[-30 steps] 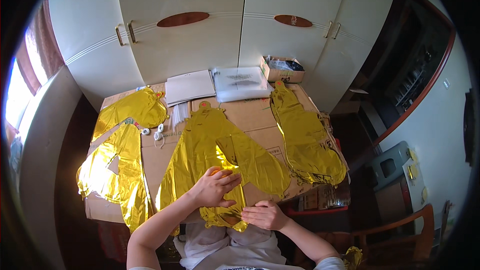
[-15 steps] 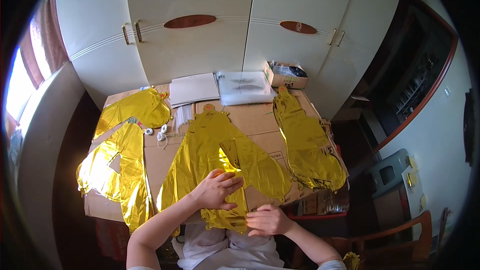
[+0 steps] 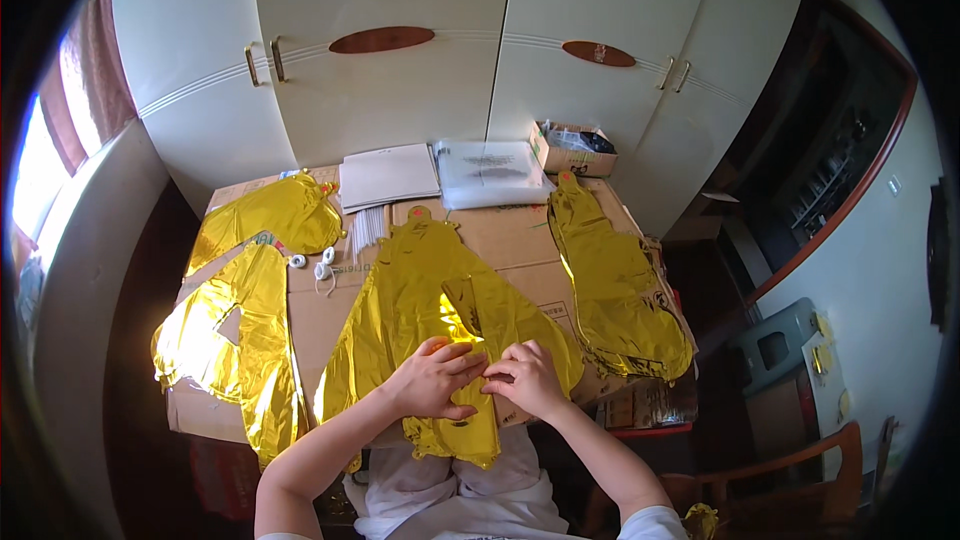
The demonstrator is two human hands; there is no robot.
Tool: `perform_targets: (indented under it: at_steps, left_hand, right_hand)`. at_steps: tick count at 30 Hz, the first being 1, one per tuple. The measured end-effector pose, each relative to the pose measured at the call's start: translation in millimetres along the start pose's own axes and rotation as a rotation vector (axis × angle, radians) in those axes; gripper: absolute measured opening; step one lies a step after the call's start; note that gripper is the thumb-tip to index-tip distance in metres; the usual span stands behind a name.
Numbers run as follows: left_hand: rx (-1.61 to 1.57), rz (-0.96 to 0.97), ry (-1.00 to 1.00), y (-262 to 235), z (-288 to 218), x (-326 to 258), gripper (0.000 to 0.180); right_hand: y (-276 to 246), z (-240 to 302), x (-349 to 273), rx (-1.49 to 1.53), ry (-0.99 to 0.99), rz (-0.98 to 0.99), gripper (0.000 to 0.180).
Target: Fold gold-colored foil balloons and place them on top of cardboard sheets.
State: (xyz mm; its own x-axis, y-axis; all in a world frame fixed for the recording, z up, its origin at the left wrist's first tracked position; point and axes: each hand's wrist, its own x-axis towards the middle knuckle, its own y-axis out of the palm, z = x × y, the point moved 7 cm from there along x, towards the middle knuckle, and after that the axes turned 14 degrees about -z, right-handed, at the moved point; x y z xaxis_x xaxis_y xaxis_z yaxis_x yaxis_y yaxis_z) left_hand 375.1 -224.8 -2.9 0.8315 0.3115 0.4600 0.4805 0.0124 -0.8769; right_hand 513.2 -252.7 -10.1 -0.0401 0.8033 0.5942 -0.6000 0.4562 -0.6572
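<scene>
A flat, gold foil letter balloon lies in the middle, with part of its near side folded over and its lower end hanging over the near edge. My left hand rests palm down on this folded part, fingers laid across the foil and thumb held apart. Right beside its fingertips, my right hand pinches at the right edge of the folded foil. The fingertips of both hands nearly meet; the exact bit of foil between the right thumb and finger is mostly hidden.
Other gold foil balloons lie left, far left and right on the cardboard-covered table. White string spools, white sticks, white sheets, clear plastic bags and a filled box sit farther back.
My right hand has moved up and inward from the foil's lower right edge to beside my left fingers, going from spread to pinching. My left hand has stayed in place.
</scene>
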Motion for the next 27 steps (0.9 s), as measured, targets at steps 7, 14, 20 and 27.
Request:
perform_targets:
  at_steps: [7, 14, 20, 27]
  left_hand:
    - [0.002, 0.012, -0.013, 0, 0, -1, 0.071]
    - [0.009, 0.011, -0.01, 1, 0, -1, 0.071]
    - [-0.003, 0.013, -0.01, 3, 2, -3, 0.072]
    - [0.006, 0.013, -0.003, 2, 1, -1, 0.071]
  right_hand:
    - [-8, 8, -14, -0.082, 0.004, 0.161, 0.037]
    - [-19, 23, -27, -0.086, -0.118, 0.179, 0.036]
    - [-26, 34, -38, 0.03, -0.363, 0.275, 0.026]
    - [-23, 46, -51, 0.073, -0.598, 0.157, 0.019]
